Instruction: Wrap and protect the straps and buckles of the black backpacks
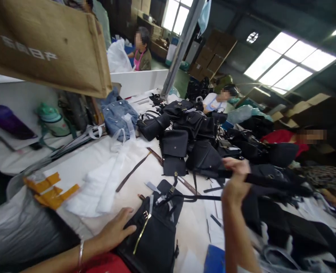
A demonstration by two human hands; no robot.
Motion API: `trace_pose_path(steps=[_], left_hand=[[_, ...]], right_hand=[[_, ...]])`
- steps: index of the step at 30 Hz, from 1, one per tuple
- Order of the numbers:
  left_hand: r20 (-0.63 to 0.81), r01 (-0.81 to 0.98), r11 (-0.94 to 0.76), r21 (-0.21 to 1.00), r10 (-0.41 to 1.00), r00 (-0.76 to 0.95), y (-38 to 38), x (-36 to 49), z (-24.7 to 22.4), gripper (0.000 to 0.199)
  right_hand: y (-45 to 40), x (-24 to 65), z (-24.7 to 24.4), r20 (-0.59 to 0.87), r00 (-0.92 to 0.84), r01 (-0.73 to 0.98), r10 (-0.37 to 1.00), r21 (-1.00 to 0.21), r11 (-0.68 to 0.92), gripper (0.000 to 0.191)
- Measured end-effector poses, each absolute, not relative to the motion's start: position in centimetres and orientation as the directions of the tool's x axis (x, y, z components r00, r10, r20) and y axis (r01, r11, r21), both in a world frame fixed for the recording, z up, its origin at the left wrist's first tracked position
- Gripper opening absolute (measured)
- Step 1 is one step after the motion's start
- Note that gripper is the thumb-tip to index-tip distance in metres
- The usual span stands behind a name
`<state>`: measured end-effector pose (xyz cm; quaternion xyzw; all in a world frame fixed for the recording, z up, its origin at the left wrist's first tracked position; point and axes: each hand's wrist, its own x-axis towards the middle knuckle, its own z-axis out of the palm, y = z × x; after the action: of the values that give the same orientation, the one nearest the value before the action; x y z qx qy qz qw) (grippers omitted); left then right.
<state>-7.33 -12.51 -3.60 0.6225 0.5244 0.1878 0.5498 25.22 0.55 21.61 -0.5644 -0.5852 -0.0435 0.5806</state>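
Note:
A black backpack (153,235) with a gold zipper lies on the white table (139,178) in front of me. My left hand (116,229), fingers apart, rests against its left edge. On the right my right hand (237,170) is raised, its fingers closed round a black strap (273,181) that stretches out to the right; the hand is a little blurred. Thin black straps run from the top of the backpack towards my right forearm. Beyond it lie a black flap bag (174,148) and further black bags.
White wrapping (99,182) and orange pieces (52,189) lie at left, near a denim bag (119,117) and a green bottle (52,119). A metal post (182,47) rises behind. Several people are beyond the table. Black bags are piled at right.

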Motion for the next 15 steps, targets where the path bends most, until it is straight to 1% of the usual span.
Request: trace_pose_path(steps=[1,2,3,5,7,8,11,13,15], left_hand=[[-0.419,0.417,0.250,0.874,0.823,0.383,-13.0,-7.5,-4.2,0.058],[-0.462,0.382,0.313,0.869,0.790,0.404,-13.4,-7.3,-4.7,0.061],[-0.469,0.349,0.337,0.875,0.772,0.430,-13.7,-7.0,-5.1,0.064],[-0.412,0.306,0.294,0.905,0.781,0.468,-13.9,-5.7,-5.5,0.068],[-0.358,0.301,0.230,0.925,0.793,0.493,-13.7,-4.3,-5.6,0.070],[-0.350,0.310,0.211,0.927,0.785,0.512,-13.5,-3.7,-5.6,0.069],[-0.388,0.337,0.224,0.915,0.719,0.576,-12.9,-3.3,-5.5,0.071],[-0.419,0.320,0.272,0.907,0.645,0.639,-12.8,-3.9,-5.4,0.071],[-0.482,0.319,0.365,0.875,0.576,0.661,-12.8,-5.1,-5.1,0.063]], right_hand=[[-0.1,21.9,19.5,0.681,0.167,0.805,0.713,-0.512,0.300,0.034],[-0.8,18.8,17.3,0.571,0.044,0.865,0.820,-0.432,0.255,0.029],[-1.6,16.0,14.9,0.443,-0.037,0.895,0.896,-0.384,0.227,0.026],[-3.2,11.6,9.8,0.193,-0.111,0.920,0.975,-0.350,0.174,0.023],[-4.9,9.1,4.9,-0.013,-0.241,0.923,0.970,-0.311,0.225,0.017],[-5.6,8.4,2.8,-0.102,-0.313,0.914,0.944,-0.301,0.271,0.019],[-6.6,8.5,-1.7,-0.327,-0.402,0.903,0.855,-0.297,0.310,0.034],[-6.5,9.1,-3.3,-0.418,-0.424,0.896,0.803,-0.325,0.304,0.036],[-6.5,9.1,-4.1,-0.452,-0.450,0.879,0.770,-0.375,0.294,0.041]])
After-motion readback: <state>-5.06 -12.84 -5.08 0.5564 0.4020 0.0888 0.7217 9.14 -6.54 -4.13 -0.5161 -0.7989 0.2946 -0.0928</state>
